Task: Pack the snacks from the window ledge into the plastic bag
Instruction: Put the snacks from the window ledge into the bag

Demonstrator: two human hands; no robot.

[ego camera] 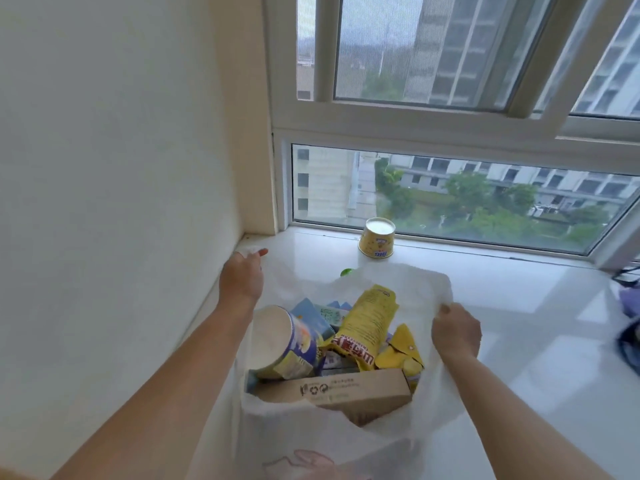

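Observation:
A translucent white plastic bag (429, 292) stands open on the white window ledge (519, 306). My left hand (242, 282) grips the bag's left handle near the wall corner. My right hand (457, 332) pinches the bag's right edge. Inside lie a blue and yellow cup tub (287, 344), a yellow snack packet (367, 327), a smaller yellow packet (403, 353), a brown cardboard box (346, 393) and blue cartons (311, 317). A yellow upside-down cup (377, 240) stands on the ledge by the window glass, beyond the bag. A small green object (346, 272) peeks out behind the bag's far rim.
The cream wall (121, 168) closes the left side. The window frame (450, 123) and glass run along the back of the ledge. Dark and purple items (628, 306) lie at the right edge of the ledge.

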